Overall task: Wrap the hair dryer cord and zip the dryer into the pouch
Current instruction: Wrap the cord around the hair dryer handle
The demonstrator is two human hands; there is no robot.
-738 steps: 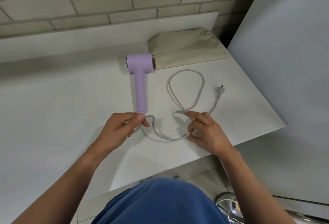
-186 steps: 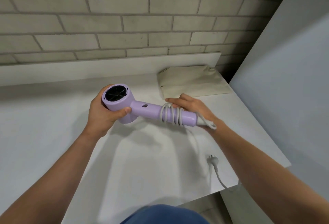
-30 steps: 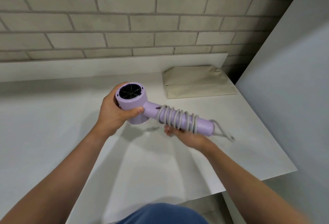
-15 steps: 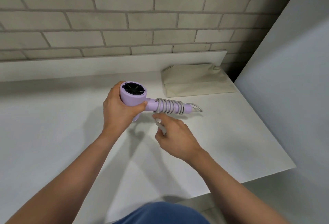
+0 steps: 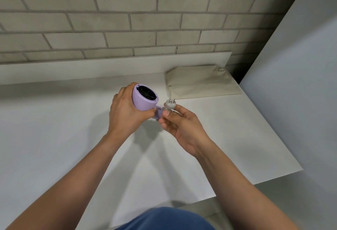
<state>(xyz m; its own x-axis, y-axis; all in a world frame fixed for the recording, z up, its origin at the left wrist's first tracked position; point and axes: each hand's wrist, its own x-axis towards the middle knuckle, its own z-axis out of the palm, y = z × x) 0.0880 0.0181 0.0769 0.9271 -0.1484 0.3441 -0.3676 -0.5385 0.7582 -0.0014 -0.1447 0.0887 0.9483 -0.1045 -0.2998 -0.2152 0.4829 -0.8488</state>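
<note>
Pouch [image 5: 201,82] lies beyond; left grip [image 5: 125,113] holds dryer [image 5: 145,100], right grip [image 5: 179,125] plug [image 5: 169,104].

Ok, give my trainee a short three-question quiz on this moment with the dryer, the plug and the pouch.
1. True or false: the hair dryer lies flat on the table.
2. Which hand pinches the plug? A) left hand B) right hand C) neither
3. Fill in: the beige pouch lies at the table's far ____ corner, beside the brick wall.

Key: 1. False, the left hand holds it up off the table. 2. B. 3. Right.
</note>
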